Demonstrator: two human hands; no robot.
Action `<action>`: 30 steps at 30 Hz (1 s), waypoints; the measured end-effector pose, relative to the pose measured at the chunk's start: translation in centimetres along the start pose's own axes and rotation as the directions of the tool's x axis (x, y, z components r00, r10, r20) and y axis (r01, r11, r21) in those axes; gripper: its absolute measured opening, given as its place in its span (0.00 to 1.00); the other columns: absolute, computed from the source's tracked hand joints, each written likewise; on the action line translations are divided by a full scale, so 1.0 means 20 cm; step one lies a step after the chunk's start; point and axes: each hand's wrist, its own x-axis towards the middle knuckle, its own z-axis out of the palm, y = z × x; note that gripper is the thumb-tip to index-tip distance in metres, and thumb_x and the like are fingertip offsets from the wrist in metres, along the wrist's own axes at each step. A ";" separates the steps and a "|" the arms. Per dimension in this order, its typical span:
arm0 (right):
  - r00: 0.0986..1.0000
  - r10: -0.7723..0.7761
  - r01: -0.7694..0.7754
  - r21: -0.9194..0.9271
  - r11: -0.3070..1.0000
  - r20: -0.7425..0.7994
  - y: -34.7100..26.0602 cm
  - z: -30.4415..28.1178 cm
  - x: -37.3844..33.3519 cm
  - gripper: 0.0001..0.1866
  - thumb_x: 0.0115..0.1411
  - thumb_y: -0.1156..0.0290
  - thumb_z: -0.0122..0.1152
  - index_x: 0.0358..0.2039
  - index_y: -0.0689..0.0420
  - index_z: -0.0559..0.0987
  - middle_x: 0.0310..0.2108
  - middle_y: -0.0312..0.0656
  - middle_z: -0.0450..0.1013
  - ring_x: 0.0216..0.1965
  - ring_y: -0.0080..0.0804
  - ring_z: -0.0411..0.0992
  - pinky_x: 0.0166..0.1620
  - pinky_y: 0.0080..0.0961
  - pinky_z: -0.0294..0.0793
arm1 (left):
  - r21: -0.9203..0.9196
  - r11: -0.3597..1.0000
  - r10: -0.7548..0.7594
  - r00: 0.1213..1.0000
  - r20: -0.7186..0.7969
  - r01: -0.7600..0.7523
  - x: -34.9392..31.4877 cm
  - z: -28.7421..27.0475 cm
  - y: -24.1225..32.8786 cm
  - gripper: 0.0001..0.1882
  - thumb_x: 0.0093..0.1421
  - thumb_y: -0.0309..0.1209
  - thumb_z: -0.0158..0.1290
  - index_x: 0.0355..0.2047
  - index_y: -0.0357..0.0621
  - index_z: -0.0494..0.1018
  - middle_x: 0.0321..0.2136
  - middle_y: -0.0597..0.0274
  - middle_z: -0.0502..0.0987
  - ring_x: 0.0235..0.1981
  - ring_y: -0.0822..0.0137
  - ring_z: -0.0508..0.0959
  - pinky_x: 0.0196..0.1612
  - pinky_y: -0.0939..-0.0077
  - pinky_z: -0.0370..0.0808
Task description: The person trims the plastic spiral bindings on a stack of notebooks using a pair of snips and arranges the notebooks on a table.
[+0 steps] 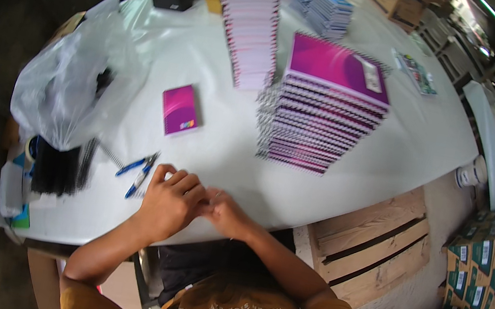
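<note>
Close to the table's front edge, my left hand [169, 205] and my right hand [224, 214] meet with their fingers curled in. Their fingertips press together; whatever is between them is too small or hidden to make out. Just left of my left hand lies a blue-handled tool [139, 173], perhaps pliers. Farther off, a small purple notebook [179, 110] lies flat. To its right rises a tall stack of purple spiral notebooks [338, 72], wire bindings along the sides.
Black binding coils [60, 170] lie at the table's left edge, beside a clear plastic bag [64, 86]. Farther back stand a tall stack of red-covered notebooks [250, 32] and blue notebooks [329, 12]. A wooden pallet [370, 238] and patterned cartons [479, 275] are at right.
</note>
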 end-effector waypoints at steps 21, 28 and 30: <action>0.562 -0.435 0.095 -0.467 0.879 -0.703 -0.71 -1.03 0.11 0.23 0.65 0.66 0.37 0.56 0.65 0.61 0.57 0.54 0.60 0.60 0.42 0.58 0.60 0.28 0.54 | -0.663 0.708 -0.447 0.573 -0.687 -0.242 0.92 -0.01 0.14 0.12 0.62 0.34 0.49 0.38 0.36 0.71 0.37 0.59 0.74 0.40 0.70 0.71 0.45 0.78 0.66; 0.304 -0.528 -0.041 -0.565 0.824 -0.793 -0.59 -0.94 0.17 0.23 0.67 0.64 0.37 0.57 0.67 0.60 0.55 0.53 0.64 0.57 0.40 0.62 0.59 0.30 0.57 | -0.818 0.508 -0.613 0.554 -0.563 -0.270 0.94 0.04 0.19 0.14 0.65 0.36 0.44 0.39 0.35 0.69 0.32 0.61 0.75 0.35 0.75 0.70 0.44 0.81 0.65; 0.286 -0.538 -0.008 -0.564 0.826 -0.793 -0.57 -0.95 0.15 0.23 0.65 0.66 0.40 0.57 0.67 0.61 0.58 0.55 0.59 0.58 0.43 0.60 0.59 0.31 0.57 | -0.785 0.546 -0.560 0.571 -0.601 -0.291 0.91 0.01 0.15 0.14 0.65 0.36 0.43 0.41 0.35 0.68 0.34 0.59 0.75 0.37 0.72 0.71 0.46 0.79 0.64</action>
